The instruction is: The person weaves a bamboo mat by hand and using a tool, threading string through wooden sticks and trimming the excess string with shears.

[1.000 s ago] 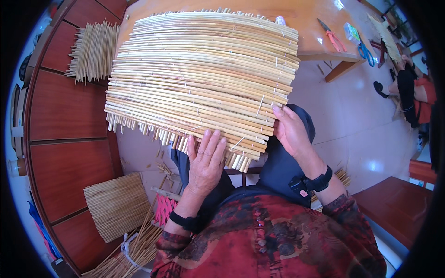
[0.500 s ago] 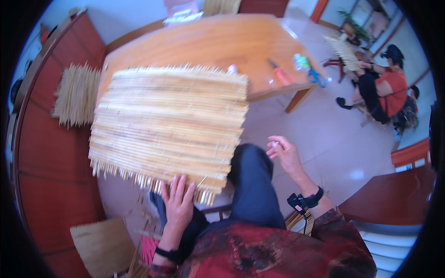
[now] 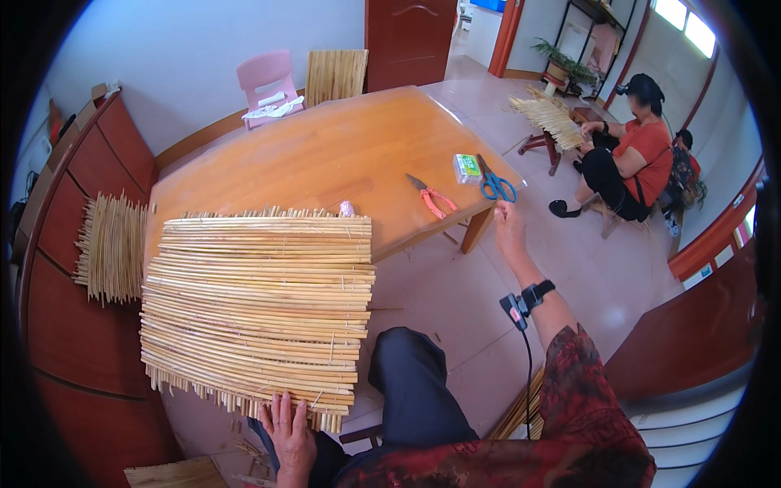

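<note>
A mat of thin tan reed stalks (image 3: 260, 301), tied together with stitches of thread, lies partly on the table and hangs over its near left edge toward my lap. My left hand (image 3: 291, 435) lies on the mat's near edge, its fingers stretched flat over the stalk ends. Off to the right, my right hand (image 3: 510, 232) is raised in the air in front of the table corner, apart from the mat. Its fingers are bent together in a pinch, and whatever is between them is too small to make out.
Orange-handled pliers (image 3: 431, 196), a small clear box with a green label (image 3: 467, 168) and blue-handled scissors (image 3: 495, 180) lie on the wooden table (image 3: 325, 146). A reed bundle (image 3: 114, 248) leans by the red cabinet (image 3: 69, 325). A co-worker (image 3: 639, 154) sits at the right.
My right hand has swung up and away to the right, its fingers drawing closer together. My left hand stays on the mat's edge. The whole view has shifted, showing more of the far room.
</note>
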Tool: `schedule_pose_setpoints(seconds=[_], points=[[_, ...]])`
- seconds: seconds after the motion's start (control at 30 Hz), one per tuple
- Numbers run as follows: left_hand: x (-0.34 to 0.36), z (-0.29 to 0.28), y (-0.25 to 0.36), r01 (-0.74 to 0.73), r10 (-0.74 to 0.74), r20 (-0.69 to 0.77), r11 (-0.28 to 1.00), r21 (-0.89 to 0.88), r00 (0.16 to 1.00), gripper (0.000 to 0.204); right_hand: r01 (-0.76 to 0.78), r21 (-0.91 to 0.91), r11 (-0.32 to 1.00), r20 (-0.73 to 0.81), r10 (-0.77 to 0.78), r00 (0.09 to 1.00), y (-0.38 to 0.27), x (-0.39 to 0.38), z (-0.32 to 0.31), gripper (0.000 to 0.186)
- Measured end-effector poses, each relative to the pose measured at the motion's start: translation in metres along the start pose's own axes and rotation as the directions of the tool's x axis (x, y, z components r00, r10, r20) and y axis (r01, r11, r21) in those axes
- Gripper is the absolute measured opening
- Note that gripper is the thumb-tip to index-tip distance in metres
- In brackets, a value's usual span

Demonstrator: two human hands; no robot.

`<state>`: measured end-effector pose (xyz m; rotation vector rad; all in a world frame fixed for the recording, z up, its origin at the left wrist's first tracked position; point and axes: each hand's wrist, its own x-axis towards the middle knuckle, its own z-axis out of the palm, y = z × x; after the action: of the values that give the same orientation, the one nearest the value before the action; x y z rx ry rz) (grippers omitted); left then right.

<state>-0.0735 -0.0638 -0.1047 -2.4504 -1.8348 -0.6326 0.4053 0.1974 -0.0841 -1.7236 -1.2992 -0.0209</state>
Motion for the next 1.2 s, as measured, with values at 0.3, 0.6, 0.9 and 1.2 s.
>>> schedule_pose_setpoints(seconds=[0.3, 0.6, 0.9, 1.2], points=[[-0.002, -0.005, 0.006, 0.064, -0.064, 0.026, 0.998, -0.016, 0.998, 0.044, 0.5, -0.134, 0.855, 0.199, -0.471, 0.859, -0.058, -0.009, 0.07, 0.03], [0.026, -0.001, 0.016, 0.038, -0.045, -0.069, 0.993, -0.112, 0.997, 0.037, 0.327, -0.399, 0.857, 0.468, -0.116, 0.876, -0.056, 0.036, 0.101, 0.025], [0.02, -0.004, 0.013, 0.003, -0.053, -0.134, 0.938, -0.347, 0.99, 0.049, -0.586, 0.424, 0.69, 0.762, 0.078, 0.643, -0.121, -0.121, -0.024, 0.042], [-0.072, -0.001, -0.072, 0.599, -0.699, 0.18, 0.416, -0.684, 0.692, 0.022, -0.829, 0.527, 0.186, 0.808, 0.19, 0.557, -0.145, -0.239, -0.097, 0.043]])
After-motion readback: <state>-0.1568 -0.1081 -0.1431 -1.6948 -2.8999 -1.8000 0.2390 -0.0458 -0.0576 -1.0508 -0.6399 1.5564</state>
